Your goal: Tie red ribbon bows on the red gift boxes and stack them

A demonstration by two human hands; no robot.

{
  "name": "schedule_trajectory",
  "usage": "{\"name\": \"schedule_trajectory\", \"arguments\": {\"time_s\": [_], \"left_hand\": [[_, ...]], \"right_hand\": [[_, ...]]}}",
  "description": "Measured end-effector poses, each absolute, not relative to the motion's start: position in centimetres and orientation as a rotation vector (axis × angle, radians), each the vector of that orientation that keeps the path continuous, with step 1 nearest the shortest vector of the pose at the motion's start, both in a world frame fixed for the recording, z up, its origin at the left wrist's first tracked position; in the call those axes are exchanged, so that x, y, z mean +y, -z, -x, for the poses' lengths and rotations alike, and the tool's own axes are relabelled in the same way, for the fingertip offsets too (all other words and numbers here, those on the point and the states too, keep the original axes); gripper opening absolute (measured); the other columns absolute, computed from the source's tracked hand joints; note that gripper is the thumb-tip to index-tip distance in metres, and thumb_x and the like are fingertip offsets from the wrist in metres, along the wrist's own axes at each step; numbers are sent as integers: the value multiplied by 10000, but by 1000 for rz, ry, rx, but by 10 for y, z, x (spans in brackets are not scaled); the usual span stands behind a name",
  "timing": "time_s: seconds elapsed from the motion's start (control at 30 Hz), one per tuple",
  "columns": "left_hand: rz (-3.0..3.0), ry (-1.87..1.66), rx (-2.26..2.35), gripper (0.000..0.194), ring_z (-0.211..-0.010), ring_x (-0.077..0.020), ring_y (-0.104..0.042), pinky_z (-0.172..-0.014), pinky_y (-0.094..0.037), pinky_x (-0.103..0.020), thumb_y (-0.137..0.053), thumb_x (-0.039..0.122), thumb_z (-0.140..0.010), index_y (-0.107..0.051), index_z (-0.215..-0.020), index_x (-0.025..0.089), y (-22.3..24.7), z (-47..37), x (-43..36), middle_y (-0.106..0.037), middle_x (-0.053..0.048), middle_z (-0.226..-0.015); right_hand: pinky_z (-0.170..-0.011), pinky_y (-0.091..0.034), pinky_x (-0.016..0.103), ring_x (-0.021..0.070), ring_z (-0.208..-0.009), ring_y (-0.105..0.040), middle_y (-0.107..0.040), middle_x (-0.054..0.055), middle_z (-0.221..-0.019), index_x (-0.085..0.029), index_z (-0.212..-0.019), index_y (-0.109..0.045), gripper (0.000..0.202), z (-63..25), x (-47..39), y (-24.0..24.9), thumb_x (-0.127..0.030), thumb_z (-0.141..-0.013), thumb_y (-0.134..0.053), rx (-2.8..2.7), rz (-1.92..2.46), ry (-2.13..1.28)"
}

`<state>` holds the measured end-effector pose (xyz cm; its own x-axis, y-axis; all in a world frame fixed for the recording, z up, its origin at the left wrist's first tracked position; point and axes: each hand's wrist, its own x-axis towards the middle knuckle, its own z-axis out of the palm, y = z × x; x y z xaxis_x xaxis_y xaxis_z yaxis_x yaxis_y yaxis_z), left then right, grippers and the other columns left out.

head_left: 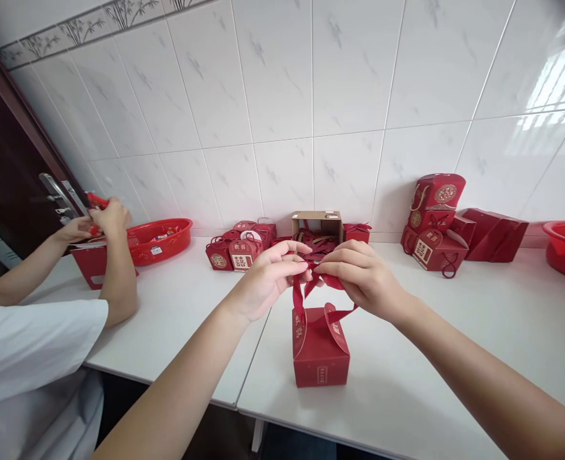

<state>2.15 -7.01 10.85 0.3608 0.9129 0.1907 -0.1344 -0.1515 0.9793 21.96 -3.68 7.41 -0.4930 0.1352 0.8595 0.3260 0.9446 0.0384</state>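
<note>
On the white table (383, 402), the red box (321, 361) stands upright in front of the person, apparently folded already, its curved flaps (337, 331) raised. The left hand (273, 281) and right hand (366, 278) pinch the ribbon (298, 299) above it; tying looks unfinished, though fingers hide any knot.

The hands (371, 278) are bare — slim fingers (347, 258), uncovered forearms (186, 377).
</note>
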Motion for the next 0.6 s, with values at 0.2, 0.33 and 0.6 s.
{"name": "schedule_trajectory", "arguments": {"time_s": [0.2,0.33,0.6], "left_hand": [[-2078,-1469,1127,436,-879,-159,-622,-866,-474,-310,-561,294,-867,-471,-1280,189,-95,-26,-82,-662,-22,-838],[-2506,-1780,1540,395,-716,-101,-590,-792,-487,-231,-597,231,-845,-508,-1227,185,-72,1,-91,-609,27,-741],[-2392,-1275,2145,235,-523,-82,-478,-602,-457,-196,-508,281,-864,-526,-1084,203,5,86,-112,-423,71,-623]], "right_hand": [[-804,-498,348,193,-948,-620,-686,76,-1048,-221,-1026,-673,260,-222,-50,-60,-89,-879,-504,-1790,482,161],[-663,-475,283,158,-743,-603,-672,32,-808,-208,-868,-650,111,-251,-66,-34,-178,-875,-543,-1605,804,31],[-420,-340,259,123,-465,-367,-586,7,-620,-209,-703,-630,303,-330,-74,36,-462,-825,-515,-1557,1622,-318]]}}
